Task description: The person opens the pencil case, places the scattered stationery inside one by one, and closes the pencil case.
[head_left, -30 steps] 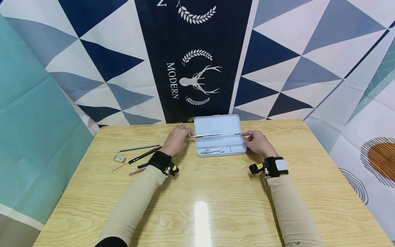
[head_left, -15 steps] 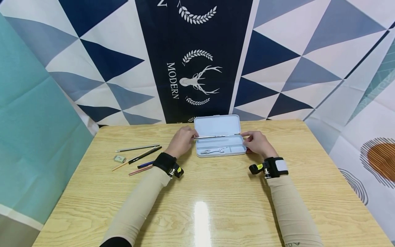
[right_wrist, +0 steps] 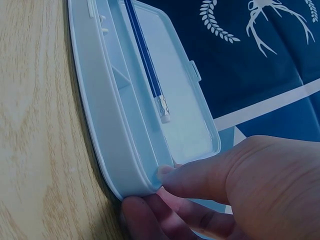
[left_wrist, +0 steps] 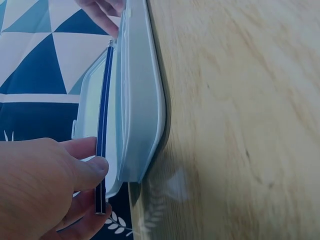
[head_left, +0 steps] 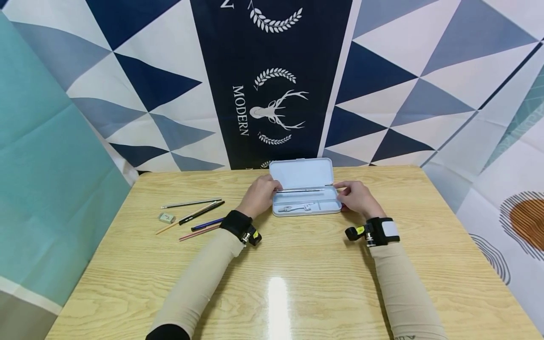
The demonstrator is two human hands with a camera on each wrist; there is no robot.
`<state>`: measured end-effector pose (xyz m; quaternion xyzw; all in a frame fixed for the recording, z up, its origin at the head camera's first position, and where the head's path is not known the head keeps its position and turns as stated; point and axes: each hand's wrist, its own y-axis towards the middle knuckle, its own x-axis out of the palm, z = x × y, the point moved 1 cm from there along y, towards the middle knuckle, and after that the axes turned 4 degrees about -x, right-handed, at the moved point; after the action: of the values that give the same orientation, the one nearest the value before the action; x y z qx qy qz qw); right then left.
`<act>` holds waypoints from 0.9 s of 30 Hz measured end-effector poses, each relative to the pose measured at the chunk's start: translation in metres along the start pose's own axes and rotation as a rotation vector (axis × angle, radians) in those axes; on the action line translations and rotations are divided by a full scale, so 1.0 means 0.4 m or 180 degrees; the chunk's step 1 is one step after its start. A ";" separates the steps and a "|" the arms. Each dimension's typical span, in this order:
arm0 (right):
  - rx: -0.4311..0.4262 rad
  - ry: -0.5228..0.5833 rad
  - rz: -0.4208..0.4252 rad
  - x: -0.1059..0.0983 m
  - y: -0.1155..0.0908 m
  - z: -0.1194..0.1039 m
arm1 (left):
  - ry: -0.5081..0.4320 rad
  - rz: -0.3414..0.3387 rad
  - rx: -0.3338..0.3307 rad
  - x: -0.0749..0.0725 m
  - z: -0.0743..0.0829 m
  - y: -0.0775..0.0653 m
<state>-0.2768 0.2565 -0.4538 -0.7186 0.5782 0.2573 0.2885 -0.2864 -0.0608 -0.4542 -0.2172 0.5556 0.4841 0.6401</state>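
Observation:
A light blue pencil case (head_left: 301,174) lies with its lid raised at the back of the table. My left hand (head_left: 260,194) pinches a dark blue striped pencil (left_wrist: 104,100) between thumb and fingers. The pencil reaches lengthwise over the case's rear compartment, its white eraser end (right_wrist: 165,119) pointing toward my right hand. At the case's right end, my right hand (head_left: 358,198) grips the corner, thumb on the rim and fingers against the outside. A small white compass-like tool (head_left: 296,208) rests in the front compartment.
Left of the case lie a silver-grey pencil (head_left: 191,203), a wooden stick-like pencil (head_left: 167,228), a black pen (head_left: 201,212), a blue pen (head_left: 206,224), a pink pencil (head_left: 197,233) and an eraser (head_left: 167,217). A patterned cloth (head_left: 165,80) hangs behind the table.
My left hand has moved right with the pencil, bringing it further over the case and slightly lower toward the rear compartment. My right hand has stayed at the case's corner.

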 end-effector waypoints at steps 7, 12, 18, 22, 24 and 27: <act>0.0021 0.0103 -0.0016 -0.001 -0.001 0.002 | -0.0094 0.0023 0.0089 0.016 0.005 0.007; 0.0031 0.0166 -0.0032 -0.003 -0.003 0.002 | -0.0132 0.0128 0.0150 0.090 -0.047 0.033; 0.0053 0.0175 -0.0043 -0.005 -0.003 0.003 | -0.0212 0.0019 0.0067 0.097 -0.037 0.042; 0.0022 0.0123 -0.0026 -0.003 -0.001 0.002 | -0.0085 -0.0074 0.0075 0.039 0.016 0.025; -0.0002 0.0103 -0.0025 -0.001 0.000 0.001 | 0.0095 -0.0098 0.0067 0.030 0.030 0.023; -0.0024 0.0090 -0.0028 0.000 0.001 0.001 | 0.0281 -0.0113 0.0077 0.027 0.042 0.025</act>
<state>-0.2773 0.2568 -0.4542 -0.7257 0.5781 0.2480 0.2787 -0.2875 -0.0387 -0.4566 -0.2404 0.5852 0.4559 0.6260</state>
